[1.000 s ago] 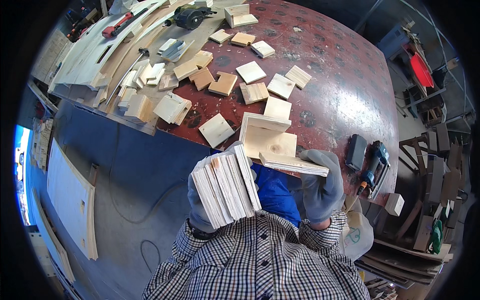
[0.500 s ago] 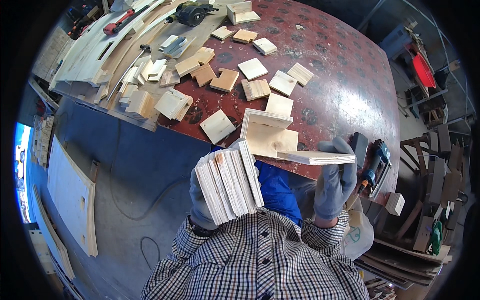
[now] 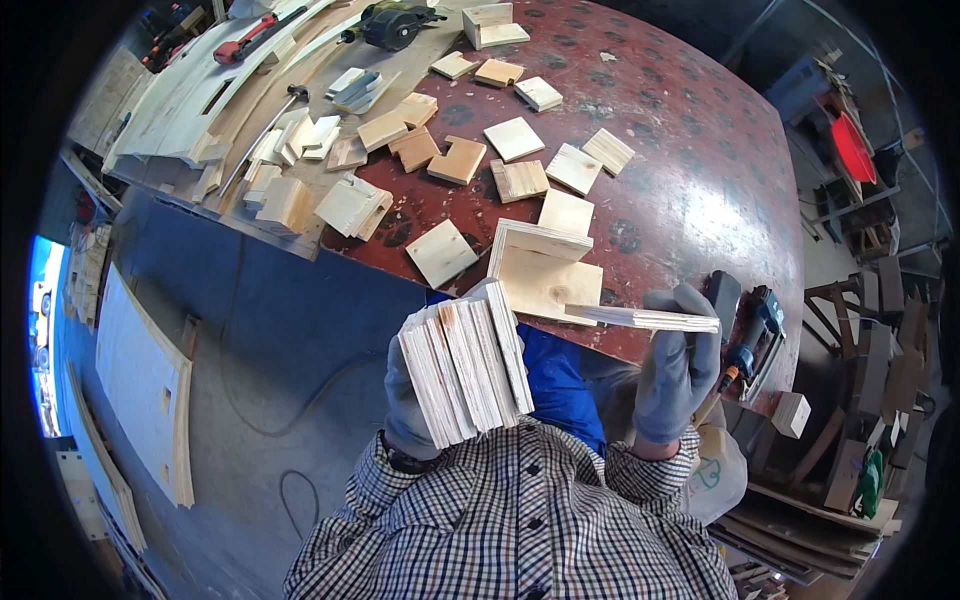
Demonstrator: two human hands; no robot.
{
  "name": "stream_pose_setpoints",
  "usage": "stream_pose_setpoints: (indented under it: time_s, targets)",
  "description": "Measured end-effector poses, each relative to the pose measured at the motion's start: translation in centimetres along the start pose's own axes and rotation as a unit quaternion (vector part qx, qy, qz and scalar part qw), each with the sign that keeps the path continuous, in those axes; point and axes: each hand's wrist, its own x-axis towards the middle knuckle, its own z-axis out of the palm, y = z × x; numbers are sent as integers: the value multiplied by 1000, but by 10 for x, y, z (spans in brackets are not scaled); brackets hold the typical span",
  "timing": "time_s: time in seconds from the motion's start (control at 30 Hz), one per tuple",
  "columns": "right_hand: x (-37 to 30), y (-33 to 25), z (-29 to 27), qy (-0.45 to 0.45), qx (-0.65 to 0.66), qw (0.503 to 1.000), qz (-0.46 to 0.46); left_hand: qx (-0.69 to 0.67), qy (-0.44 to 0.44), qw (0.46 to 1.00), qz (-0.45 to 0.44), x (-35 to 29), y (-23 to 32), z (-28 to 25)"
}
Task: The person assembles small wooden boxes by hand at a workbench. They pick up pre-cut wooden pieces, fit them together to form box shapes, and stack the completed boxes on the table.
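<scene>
My gloved left hand (image 3: 408, 405) is closed round a stack of square plywood pieces (image 3: 468, 365), held upright in front of my shirt with their layered edges facing up. In my gloved right hand (image 3: 678, 375) a single thin plywood piece (image 3: 650, 319) is gripped by its right end, nearly edge-on to me. Its left end reaches over an L-shaped plywood assembly (image 3: 540, 284) at the table's near edge; whether they touch I cannot tell. That assembly has one flat board and one standing board. A loose square (image 3: 566, 212) lies just behind it.
Several plywood squares and notched blocks (image 3: 457, 160) lie scattered over the red table (image 3: 690, 150). A nail gun (image 3: 757, 335) rests at the right edge. To the left are a hammer (image 3: 298, 92), a circular saw (image 3: 392, 27) and larger boards (image 3: 180, 110). A cable (image 3: 300, 425) runs across the floor.
The plywood piece in my right hand has tilted, showing less of its face and more of its edge. The stack stays in my left hand. The whole view has shifted slightly.
</scene>
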Motion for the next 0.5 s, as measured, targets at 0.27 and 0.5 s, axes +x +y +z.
stream_pose_setpoints:
  time_s: [0.27,0.5]
  targets:
    - [-1,-1,2,5,9,1000,3,-5,-9,1000,-3,-1,0,0]
    - [-1,0,-1,11,14,1000,9,-40,-31,998,-26,9,-2,16]
